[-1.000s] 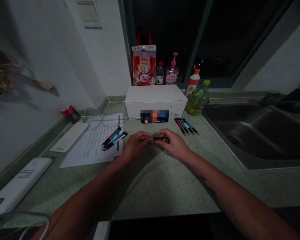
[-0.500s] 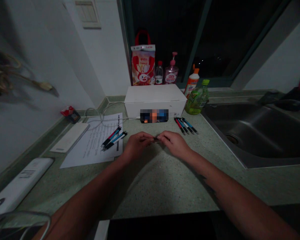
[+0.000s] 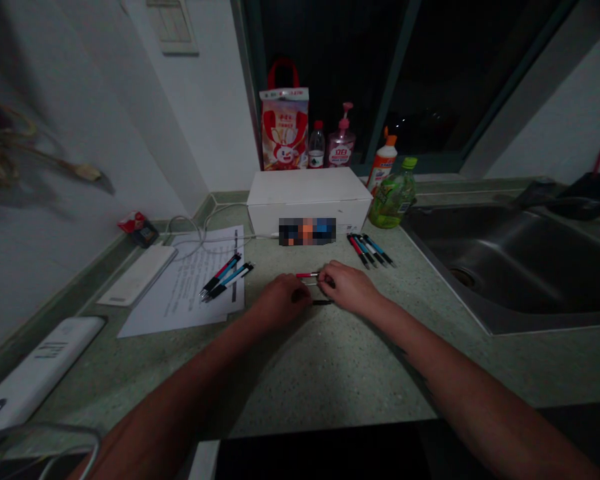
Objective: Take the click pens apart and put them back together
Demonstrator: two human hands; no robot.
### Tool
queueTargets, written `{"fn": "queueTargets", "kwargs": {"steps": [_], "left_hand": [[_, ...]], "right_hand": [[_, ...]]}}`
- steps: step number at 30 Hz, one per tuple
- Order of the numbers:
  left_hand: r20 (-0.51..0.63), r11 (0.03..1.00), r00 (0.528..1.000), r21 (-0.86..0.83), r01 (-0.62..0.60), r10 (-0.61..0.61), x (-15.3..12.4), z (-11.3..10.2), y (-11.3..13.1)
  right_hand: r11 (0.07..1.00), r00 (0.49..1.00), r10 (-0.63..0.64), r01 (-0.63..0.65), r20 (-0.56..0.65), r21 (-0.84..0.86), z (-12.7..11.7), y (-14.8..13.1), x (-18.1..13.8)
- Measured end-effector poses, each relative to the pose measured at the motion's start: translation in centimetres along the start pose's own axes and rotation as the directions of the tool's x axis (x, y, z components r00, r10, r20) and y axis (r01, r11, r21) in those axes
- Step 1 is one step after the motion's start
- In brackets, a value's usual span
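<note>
Between my two hands, a red pen barrel lies crosswise, with a thin pale piece just below it. My right hand has its fingers pinched at the barrel's right end. Curled fingers on my left hand sit at the other end, and what they hold is hidden. Under the fingertips, a short black rod-like piece rests on the counter. Several pens lie side by side beyond my right hand. To the left, more pens lie on printed paper.
A white box stands at the back, with a phone propped before it. Bottles, including a green one, stand by the window. The sink is on the right. A white power strip-like device and cables lie left.
My hands have moved slightly apart from their joined pinch, the left one a little lower. The red barrel and the black piece now show between them.
</note>
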State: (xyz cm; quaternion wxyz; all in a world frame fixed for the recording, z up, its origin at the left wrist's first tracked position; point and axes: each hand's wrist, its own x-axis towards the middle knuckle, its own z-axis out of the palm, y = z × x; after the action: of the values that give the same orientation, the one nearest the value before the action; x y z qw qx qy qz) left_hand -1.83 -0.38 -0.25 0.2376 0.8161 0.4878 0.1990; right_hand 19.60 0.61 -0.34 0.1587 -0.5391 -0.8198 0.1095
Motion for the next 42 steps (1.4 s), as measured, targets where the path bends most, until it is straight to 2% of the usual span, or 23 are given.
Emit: {"fn": "queueTargets", "kwargs": {"steps": [4,7,12,16,23,35,42], "left_hand": [[-0.164,0.994,0.984,0.078,0.079,-0.065,0.7,-0.4,-1.2],[-0.213,0.990,0.975,0.103,0.093,-0.070,1.3,-0.3,-2.0],[-0.108,0.960,0.989,0.249,0.126,-0.102,2.0,-0.2,-1.5],[-0.049,0.923,0.991,0.360,0.136,-0.127,1.9,-1.0,-1.1],[0.017,0.926,0.991,0.360,0.116,-0.131,0.7,-2.4,-1.8],[-0.021,0.958,0.999,0.284,0.035,-0.030,0.7,-1.0,-0.7],[-0.041,0.953,0.999,0.300,0.038,-0.027,0.6,-0.3,-0.4]], "right_hand": [[0.999,1.000,-0.003,0.003,0.027,-0.035,0.0,-0.1,0.2],[0.999,0.999,0.005,-0.003,0.046,-0.053,-0.2,-0.4,0.2],[0.995,0.993,0.042,-0.031,0.112,-0.098,-0.9,-1.0,0.2],[0.992,0.989,0.057,-0.041,0.135,-0.117,-1.2,-1.2,0.2],[0.995,0.997,0.020,-0.012,0.080,-0.099,-0.3,-0.5,0.2],[0.995,0.993,-0.004,0.015,0.117,-0.094,-0.5,-0.8,0.2],[0.996,0.992,-0.008,0.019,0.123,-0.082,-0.3,-1.0,0.3]]}}
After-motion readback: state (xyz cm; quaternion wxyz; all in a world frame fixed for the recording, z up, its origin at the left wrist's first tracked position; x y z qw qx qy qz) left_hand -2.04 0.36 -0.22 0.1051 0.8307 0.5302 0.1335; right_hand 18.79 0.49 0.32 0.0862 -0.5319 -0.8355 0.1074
